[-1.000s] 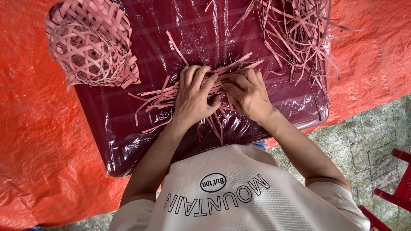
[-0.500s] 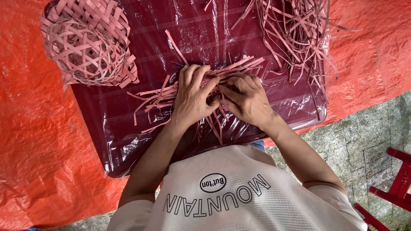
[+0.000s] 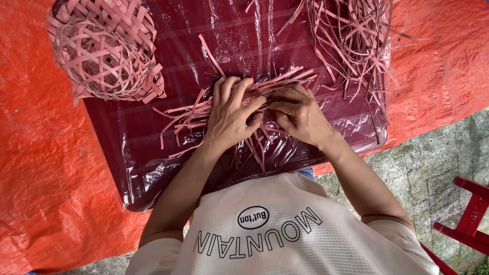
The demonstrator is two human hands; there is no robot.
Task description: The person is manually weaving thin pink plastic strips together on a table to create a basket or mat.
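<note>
My left hand (image 3: pixel 232 116) lies flat with spread fingers on a bundle of thin pinkish strips (image 3: pixel 193 112) crossed on a dark red board wrapped in clear plastic (image 3: pixel 147 168). Beside it my right hand (image 3: pixel 300 113) pinches a strip where the strips cross, its fingertips touching those of the left hand. Strip ends fan out to the left, to the upper right and towards me from under both hands.
A woven basket (image 3: pixel 104 53) of the same strips sits at the board's far left corner. A loose heap of strips (image 3: pixel 356 35) lies at the far right. An orange tarp (image 3: pixel 41 178) spreads underneath, stone paving (image 3: pixel 433 163) to the right, with a red plastic frame (image 3: pixel 471 216).
Both hands stay on the crossed strips, with only small finger shifts. The view has drifted slightly, so the basket and board sit a little differently in frame.
</note>
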